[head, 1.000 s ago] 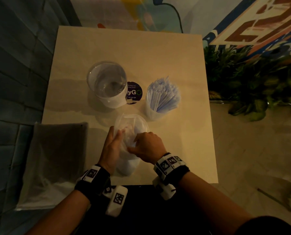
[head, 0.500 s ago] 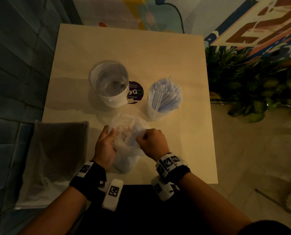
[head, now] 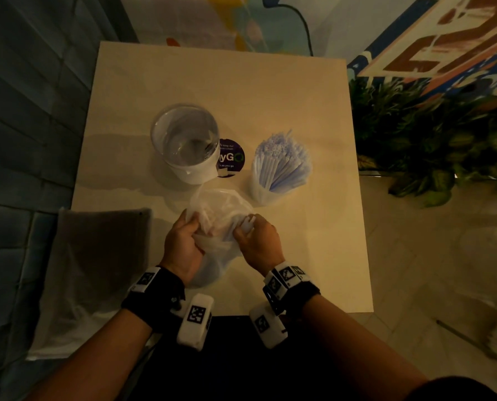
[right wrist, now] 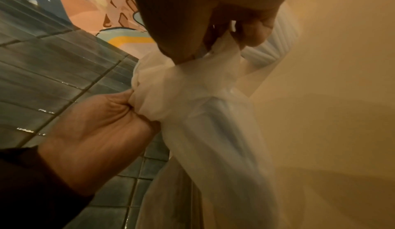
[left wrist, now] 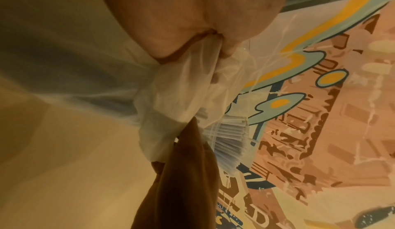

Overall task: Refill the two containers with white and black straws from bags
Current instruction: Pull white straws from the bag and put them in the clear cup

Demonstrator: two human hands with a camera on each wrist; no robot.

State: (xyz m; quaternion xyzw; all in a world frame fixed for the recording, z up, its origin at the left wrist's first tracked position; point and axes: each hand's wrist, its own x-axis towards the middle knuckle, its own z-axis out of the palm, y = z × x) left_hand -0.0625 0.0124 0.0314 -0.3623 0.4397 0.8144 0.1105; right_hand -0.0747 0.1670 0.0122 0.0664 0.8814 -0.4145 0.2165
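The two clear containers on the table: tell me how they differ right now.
The left container holds no straws, so its clear bottom shows; the right container is packed with white straws that fan out above its rim. The left container looks wider and has a white band round its base; the right looks narrower. Both stand upright on the table.

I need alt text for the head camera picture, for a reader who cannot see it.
Two hands, left hand and right hand, grip the mouth of a thin translucent plastic bag over a beige square table. Behind it stand an empty clear round container and a clear container of white straws, with a dark round sticker between them.
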